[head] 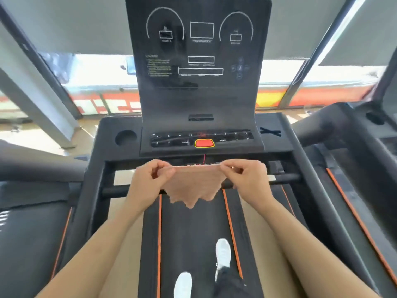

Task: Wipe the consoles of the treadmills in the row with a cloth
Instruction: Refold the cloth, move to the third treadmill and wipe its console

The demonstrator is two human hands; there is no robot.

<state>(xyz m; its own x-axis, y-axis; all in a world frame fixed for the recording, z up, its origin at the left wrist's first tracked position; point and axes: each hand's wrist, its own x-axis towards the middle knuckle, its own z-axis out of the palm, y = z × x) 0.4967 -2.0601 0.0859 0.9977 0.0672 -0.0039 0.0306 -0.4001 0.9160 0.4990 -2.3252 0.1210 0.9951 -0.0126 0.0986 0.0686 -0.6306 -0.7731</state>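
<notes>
A pinkish-tan cloth [192, 186] hangs stretched between both hands, just below the treadmill's console. My left hand [148, 181] pinches its upper left corner and my right hand [247, 179] pinches its upper right corner. The cloth's ragged lower edge dangles over the belt. The black console [199, 100] rises straight ahead, with white-outlined display boxes on its upright panel and a button strip with a red stop button [204, 143] at its base. The cloth is below the console and apart from it.
I stand on the treadmill belt [193, 229], with orange stripes and white shoes visible below. A cup holder [125, 137] sits left of the buttons. A black handlebar [285, 177] crosses behind my hands. Neighbouring treadmills flank both sides, with windows beyond.
</notes>
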